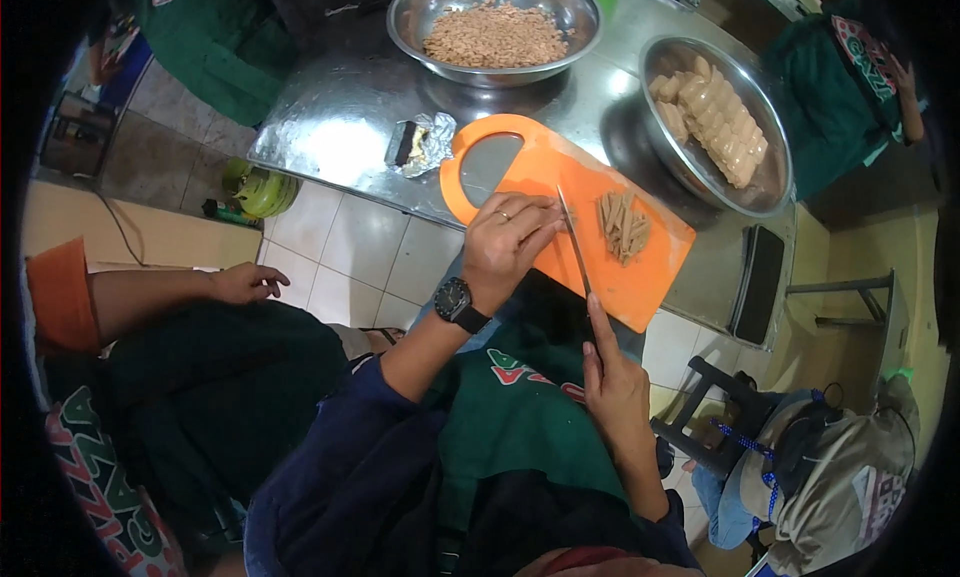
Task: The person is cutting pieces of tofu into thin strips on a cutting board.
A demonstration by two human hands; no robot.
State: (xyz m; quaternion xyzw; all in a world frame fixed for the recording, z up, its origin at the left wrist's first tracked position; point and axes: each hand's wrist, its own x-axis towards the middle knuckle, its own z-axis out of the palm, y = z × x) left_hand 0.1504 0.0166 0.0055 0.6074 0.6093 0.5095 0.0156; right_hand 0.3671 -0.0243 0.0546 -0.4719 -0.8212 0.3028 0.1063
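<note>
My right hand (612, 377) grips a knife (575, 239) by its handle, index finger stretched along it. The thin blade lies slantwise over an orange cutting board (660, 277), tip pointing away from me. Close beside the blade, on its left, my left hand (510, 239) has its fingers bent and pressed together low over the board; what they hold, if anything, is hidden. To the right of the blade sits a small pile of light brown food strips (623, 227).
Beyond the board stands a metal bowl (400, 39) of chopped brown pieces. Another metal bowl (775, 192) holds sausage-like pale brown logs (715, 122). Crumpled foil (430, 142) lies left of the board on the steel table (330, 112). A person's hand (250, 283) is at my left.
</note>
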